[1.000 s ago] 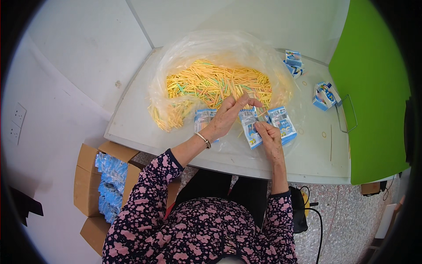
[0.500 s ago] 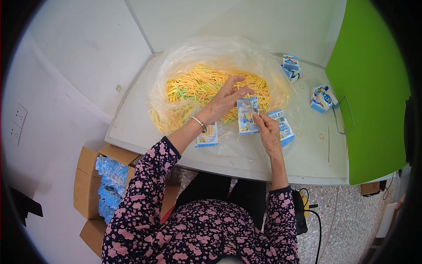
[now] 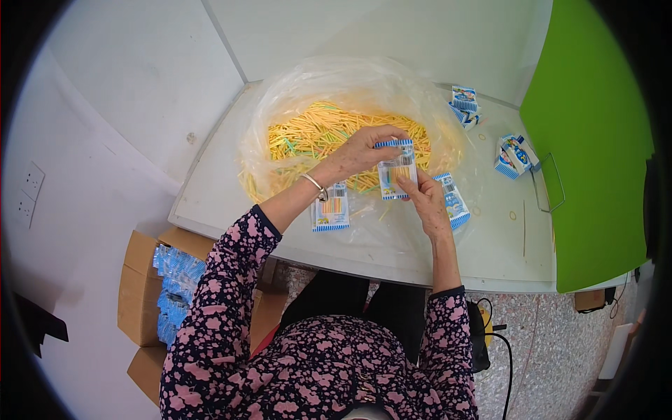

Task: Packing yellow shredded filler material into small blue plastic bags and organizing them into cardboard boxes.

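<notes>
In front of me I hold a small packet (image 3: 397, 183), clear with blue-and-white striped ends and thin coloured sticks showing inside. My left hand (image 3: 364, 149) grips its top end. My right hand (image 3: 428, 204) pinches its lower right side, thumb on the front. Behind the packet, a large clear plastic bag (image 3: 336, 73) lies open, heaped with thin sticks (image 3: 315, 126), mostly yellow with a few green and orange. A second filled packet (image 3: 330, 213) lies flat on the table below my left wrist. Partly behind my right hand are blue-and-white packets (image 3: 455, 203).
Blue-and-white packs (image 3: 514, 157) and further ones (image 3: 464, 105) sit at the right by a green panel (image 3: 595, 154). A metal wire stand (image 3: 560, 185) and rubber bands (image 3: 512, 216) are there too. A cardboard box (image 3: 138, 301) of blue packets stands below left.
My left hand has come down from above and closed on the packet's top end. The packet has risen slightly in my right hand.
</notes>
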The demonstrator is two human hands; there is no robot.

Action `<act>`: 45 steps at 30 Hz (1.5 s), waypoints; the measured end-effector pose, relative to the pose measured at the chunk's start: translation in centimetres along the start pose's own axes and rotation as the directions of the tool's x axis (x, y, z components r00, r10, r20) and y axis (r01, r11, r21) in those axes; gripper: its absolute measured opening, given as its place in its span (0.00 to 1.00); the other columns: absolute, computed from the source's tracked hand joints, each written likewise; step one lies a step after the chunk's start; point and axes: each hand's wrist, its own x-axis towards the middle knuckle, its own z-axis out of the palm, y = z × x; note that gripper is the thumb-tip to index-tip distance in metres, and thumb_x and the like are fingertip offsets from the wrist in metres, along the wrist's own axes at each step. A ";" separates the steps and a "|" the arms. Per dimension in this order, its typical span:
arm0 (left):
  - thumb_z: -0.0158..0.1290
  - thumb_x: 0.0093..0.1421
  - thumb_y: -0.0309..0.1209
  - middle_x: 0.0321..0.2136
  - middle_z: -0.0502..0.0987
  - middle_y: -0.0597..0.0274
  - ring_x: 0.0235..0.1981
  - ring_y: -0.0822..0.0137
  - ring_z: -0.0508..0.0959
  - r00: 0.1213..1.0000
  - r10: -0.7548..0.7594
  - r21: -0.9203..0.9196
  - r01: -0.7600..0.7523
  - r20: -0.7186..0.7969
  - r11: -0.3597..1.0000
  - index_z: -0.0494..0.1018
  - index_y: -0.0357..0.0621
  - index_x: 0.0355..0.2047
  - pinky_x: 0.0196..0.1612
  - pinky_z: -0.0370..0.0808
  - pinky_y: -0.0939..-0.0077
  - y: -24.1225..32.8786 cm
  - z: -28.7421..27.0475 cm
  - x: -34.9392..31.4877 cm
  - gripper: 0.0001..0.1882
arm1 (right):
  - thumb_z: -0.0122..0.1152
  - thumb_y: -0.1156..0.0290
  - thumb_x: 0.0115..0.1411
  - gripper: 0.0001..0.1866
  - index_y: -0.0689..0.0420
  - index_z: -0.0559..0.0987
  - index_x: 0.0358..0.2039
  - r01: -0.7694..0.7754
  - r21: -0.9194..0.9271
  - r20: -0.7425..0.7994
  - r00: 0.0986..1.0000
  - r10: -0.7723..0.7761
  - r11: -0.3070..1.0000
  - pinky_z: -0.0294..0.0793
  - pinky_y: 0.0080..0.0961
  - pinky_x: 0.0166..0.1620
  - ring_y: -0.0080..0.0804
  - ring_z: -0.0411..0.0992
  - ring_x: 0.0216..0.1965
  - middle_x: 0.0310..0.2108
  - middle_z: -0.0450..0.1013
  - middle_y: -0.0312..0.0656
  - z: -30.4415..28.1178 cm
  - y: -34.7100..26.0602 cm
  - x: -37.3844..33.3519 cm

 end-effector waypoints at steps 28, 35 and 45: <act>0.56 0.53 0.36 0.32 0.75 0.65 0.34 0.72 0.74 0.979 -0.091 0.012 0.090 0.184 0.996 0.69 0.36 0.40 0.38 0.71 0.75 0.0 -0.3 -0.1 0.19 | 0.61 0.67 0.54 0.10 0.60 0.78 0.31 -0.184 0.134 0.183 0.970 0.159 0.974 0.67 0.16 0.27 0.17 0.70 0.25 0.27 0.75 0.35 -1.7 1.2 -1.1; 0.54 0.48 0.31 0.22 0.74 0.49 0.24 0.55 0.76 0.997 -0.083 0.668 0.054 0.011 0.742 0.70 0.37 0.29 0.29 0.72 0.67 -3.6 -2.0 -3.3 0.11 | 0.61 0.66 0.54 0.10 0.59 0.78 0.31 -0.133 0.192 0.051 0.991 0.126 0.972 0.66 0.17 0.25 0.18 0.70 0.24 0.26 0.75 0.35 -3.0 1.2 -1.0; 0.52 0.49 0.26 0.21 0.74 0.52 0.25 0.51 0.75 0.962 -0.031 0.775 0.237 -0.271 0.586 0.66 0.43 0.35 0.28 0.71 0.60 -7.5 0.6 -2.6 0.12 | 0.62 0.65 0.54 0.11 0.60 0.78 0.32 -0.181 0.186 0.072 0.983 0.171 0.966 0.67 0.17 0.25 0.19 0.70 0.24 0.26 0.75 0.36 -1.6 1.7 -1.7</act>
